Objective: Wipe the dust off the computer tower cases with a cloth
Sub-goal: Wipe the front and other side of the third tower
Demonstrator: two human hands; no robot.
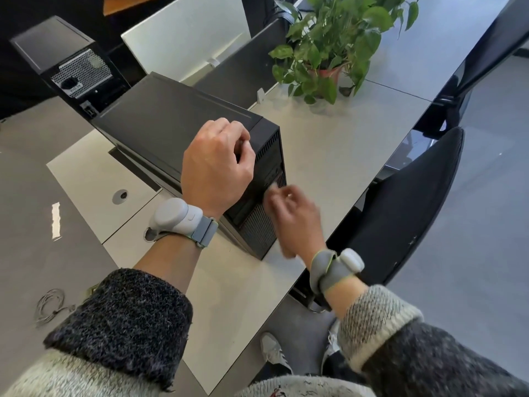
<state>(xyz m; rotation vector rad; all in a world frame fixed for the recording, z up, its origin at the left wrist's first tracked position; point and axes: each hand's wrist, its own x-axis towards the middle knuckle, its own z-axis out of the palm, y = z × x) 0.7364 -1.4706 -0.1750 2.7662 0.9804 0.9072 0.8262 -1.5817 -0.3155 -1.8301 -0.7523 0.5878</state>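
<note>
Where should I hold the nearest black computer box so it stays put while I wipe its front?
Grip the tower at its top front edge, reaching down from above. It stands upright, tall and narrow, and its flat top meets the front at a square corner your fingers can curl over. The left hand holds there now; the right hand, blurred, is at the front.

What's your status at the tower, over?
Left hand curled on tower top, grip unclear. Right hand blurred, pinching pale cloth against front panel. Potted plant and second tower stand apart behind.
</note>
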